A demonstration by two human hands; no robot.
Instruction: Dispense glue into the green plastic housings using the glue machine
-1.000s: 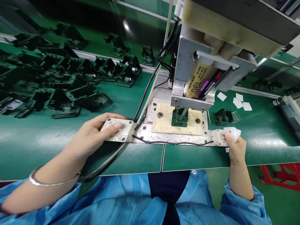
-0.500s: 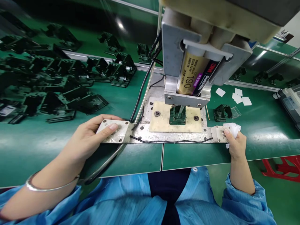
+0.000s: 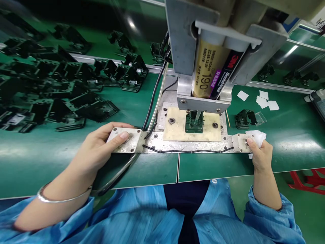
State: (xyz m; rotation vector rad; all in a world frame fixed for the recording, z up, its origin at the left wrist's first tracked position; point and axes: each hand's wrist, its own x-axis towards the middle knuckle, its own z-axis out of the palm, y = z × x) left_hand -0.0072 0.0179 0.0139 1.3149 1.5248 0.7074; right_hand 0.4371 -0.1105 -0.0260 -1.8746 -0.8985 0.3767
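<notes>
My left hand grips the left metal button block, its thumb lying flat on top and its fingers around the far edge. At the other end of the metal base, the thumb of my right hand presses the button on the right block. A crumpled white tissue is bunched in that hand, against the block. Between the hands, a dark green plastic part sits in a cream fixture plate. The nozzle of a two-barrel glue cartridge reaches down into it.
Many dark plastic parts crowd the left of the green table. To the right lie another part, a clear piece, a thin stick and white squares. Cables run beside the fixture.
The view has shifted slightly, so the cartridge and its holder look larger and the table things sit a little to the right. Both hands stay on their blocks.
</notes>
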